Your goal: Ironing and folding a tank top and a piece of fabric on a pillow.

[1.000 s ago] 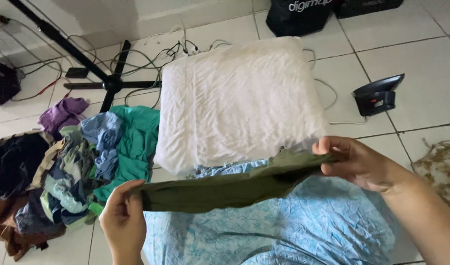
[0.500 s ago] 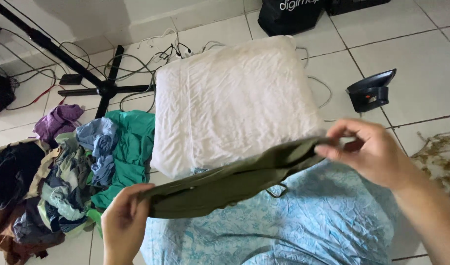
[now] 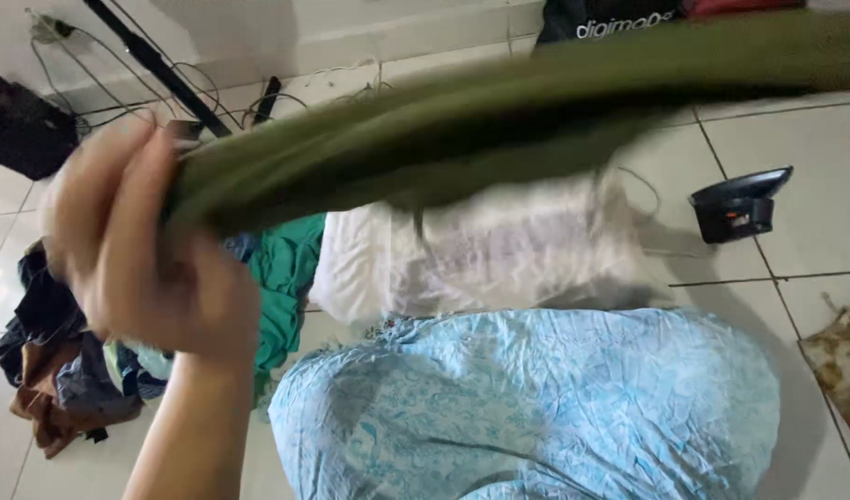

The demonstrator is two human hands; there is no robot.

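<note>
Left hand (image 3: 133,250) is raised close to the camera, motion-blurred, fingers closed around 1 end of an olive-green garment (image 3: 499,111). The garment is held up in the air above the floor, stretched as a blurred band from the left hand up toward the top right edge of the frame, where it runs out of view. Right hand is not in frame, so its state cannot be told. Below the garment, a white pillow (image 3: 499,250) lies on the tiled floor (image 3: 814,120), partly covered by the green band. Just in front of the pillow, nearest the camera, a light blue patterned cloth (image 3: 536,407) is spread out, its far edge touching or just beside the pillow. Left of the pillow a teal garment (image 3: 281,278) is seen, and beyond it a mixed pile of clothes (image 3: 54,370) at the left edge of the frame, partly hidden by the forearm. A dark iron (image 3: 740,204) stands on the floor right of the pillow, well apart from the garment. A black stand with cables (image 3: 165,69) lies near the wall at top left. A black bag (image 3: 619,18) sits at the top edge. A brown patterned cloth (image 3: 842,361) shows at the right edge.
</note>
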